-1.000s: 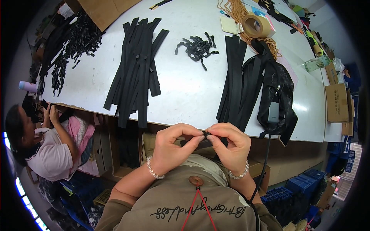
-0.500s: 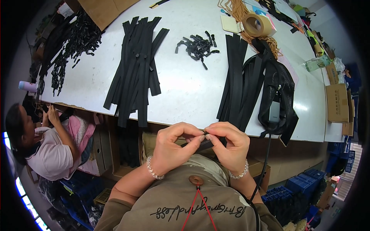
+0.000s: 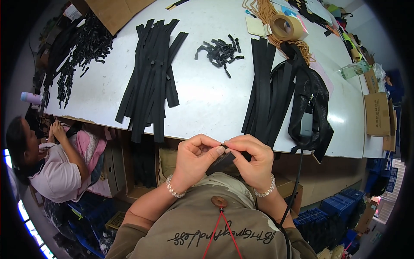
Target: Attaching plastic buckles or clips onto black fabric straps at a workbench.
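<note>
Just off the table's near edge, my left hand (image 3: 196,159) and my right hand (image 3: 253,157) meet in front of my body. Both are closed, thumbs and forefingers pinched together on a black strip (image 3: 223,162) that looks like zipper tape. Its lower part shows beneath the fingers; the exact spot being pinched is mostly hidden. Ahead on the table lie a heap of long black strips (image 3: 146,82) to the left and another stack of black strips (image 3: 260,86) to the right. Between them is a small pile of black cord pulls (image 3: 221,52).
A black mesh bag (image 3: 319,86) with a grey device (image 3: 306,125) lies at right, its cable running down beside my right arm. Behind it are a tape roll (image 3: 294,26) and tan cords (image 3: 264,13). More black pulls (image 3: 88,45) lie far left. A co-worker (image 3: 58,175) sits at left.
Both hands have shifted slightly left and up, still pinching together. The right hand's fingers have tilted a little. The piles on the table look the same.
</note>
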A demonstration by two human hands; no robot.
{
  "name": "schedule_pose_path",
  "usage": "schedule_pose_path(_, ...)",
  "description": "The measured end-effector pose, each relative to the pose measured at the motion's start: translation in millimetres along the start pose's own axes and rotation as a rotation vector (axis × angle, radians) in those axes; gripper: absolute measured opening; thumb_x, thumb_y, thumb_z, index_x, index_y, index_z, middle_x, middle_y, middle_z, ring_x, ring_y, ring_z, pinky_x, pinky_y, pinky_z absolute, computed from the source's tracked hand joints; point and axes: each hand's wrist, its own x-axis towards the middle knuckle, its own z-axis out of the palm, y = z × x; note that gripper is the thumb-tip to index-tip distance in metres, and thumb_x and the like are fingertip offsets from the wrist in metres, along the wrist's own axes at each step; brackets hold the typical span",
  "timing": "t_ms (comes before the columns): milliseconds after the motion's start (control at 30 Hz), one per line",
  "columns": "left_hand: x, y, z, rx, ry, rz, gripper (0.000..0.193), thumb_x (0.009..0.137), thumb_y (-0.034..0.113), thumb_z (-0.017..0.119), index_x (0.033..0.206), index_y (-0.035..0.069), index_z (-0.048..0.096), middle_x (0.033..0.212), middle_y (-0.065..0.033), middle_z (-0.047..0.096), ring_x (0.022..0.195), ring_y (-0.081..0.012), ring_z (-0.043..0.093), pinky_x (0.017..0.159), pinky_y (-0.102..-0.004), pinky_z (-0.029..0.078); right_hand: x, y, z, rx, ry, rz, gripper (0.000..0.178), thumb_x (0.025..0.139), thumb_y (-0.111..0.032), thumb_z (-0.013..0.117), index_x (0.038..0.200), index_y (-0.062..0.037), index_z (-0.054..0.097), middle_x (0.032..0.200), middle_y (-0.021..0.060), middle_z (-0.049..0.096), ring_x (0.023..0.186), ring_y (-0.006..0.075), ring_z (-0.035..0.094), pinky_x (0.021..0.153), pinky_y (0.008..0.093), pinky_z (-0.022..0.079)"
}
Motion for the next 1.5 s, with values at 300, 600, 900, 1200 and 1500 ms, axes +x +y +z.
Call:
schedule_pose_path(300, 7.3, -7.7, 0.1, -0.174, 0.044, -0.015, 0.012, 0.084, 0.000, 0.062, 0.095, -0.002, 0.061, 0.088, -0.0028, 0.062, 0.078, -0.0039, 0.056, 0.069, -0.0173, 0.047, -8.5, -7.2, 9.1, -0.086, 0.220, -0.031, 0.013, 0.072, 0.004, 0.068, 0.084, 0.0009, 0.063, 0.079, 0.0059, 0.059, 0.056, 0.0094, 0.048, 0.051, 0.0210, 0.040)
schedule_pose_path(600, 5.0, -2.2, 2.7, -0.175, 0.011, 0.006, 0.021, 0.089, 0.003, 0.054, 0.109, 0.001, 0.060, 0.089, 0.0001, 0.061, 0.077, -0.0031, 0.054, 0.068, -0.0169, 0.045, -13.3, 10.5, 15.1, 0.563, 0.075, 0.388, 0.009, 0.084, -0.002, 0.060, 0.077, 0.0013, 0.058, 0.068, -0.0028, 0.052, 0.051, 0.0009, 0.039, 0.045, 0.0174, 0.031)
schedule_pose_path(900, 1.8, -0.4, -0.1, -0.326, -0.092, -0.170, 0.017, 0.090, 0.008, 0.054, 0.104, 0.001, 0.060, 0.086, -0.0003, 0.062, 0.076, -0.0036, 0.056, 0.067, -0.0181, 0.047, -10.3, 13.5, 15.6, 0.602, 0.030, 0.340, 0.018, 0.081, 0.004, 0.054, 0.065, -0.0011, 0.049, 0.064, -0.0037, 0.047, 0.055, 0.0002, 0.038, 0.047, 0.0174, 0.029)
schedule_pose_path(1200, 3.7, -4.7, -3.9, -0.451, -0.148, -0.205, 0.017, 0.090, 0.010, 0.053, 0.101, -0.001, 0.060, 0.081, -0.0028, 0.061, 0.070, -0.0072, 0.056, 0.065, -0.0215, 0.047, -7.8, 11.5, 14.0, 0.467, -0.028, 0.236, 0.017, 0.075, 0.009, 0.056, 0.061, 0.0000, 0.049, 0.065, -0.0012, 0.050, 0.054, 0.0007, 0.039, 0.046, 0.0175, 0.028)
schedule_pose_path(1500, 2.9, -5.7, -6.8, -0.372, -0.139, -0.190, 0.016, 0.090, 0.011, 0.053, 0.098, -0.001, 0.060, 0.082, -0.0031, 0.062, 0.072, -0.0069, 0.055, 0.066, -0.0211, 0.046, -7.7, 10.2, 15.0, 0.387, -0.027, 0.224, 0.019, 0.072, 0.008, 0.057, 0.059, -0.0007, 0.047, 0.062, -0.0025, 0.047, 0.051, -0.0004, 0.035, 0.043, 0.0181, 0.024)
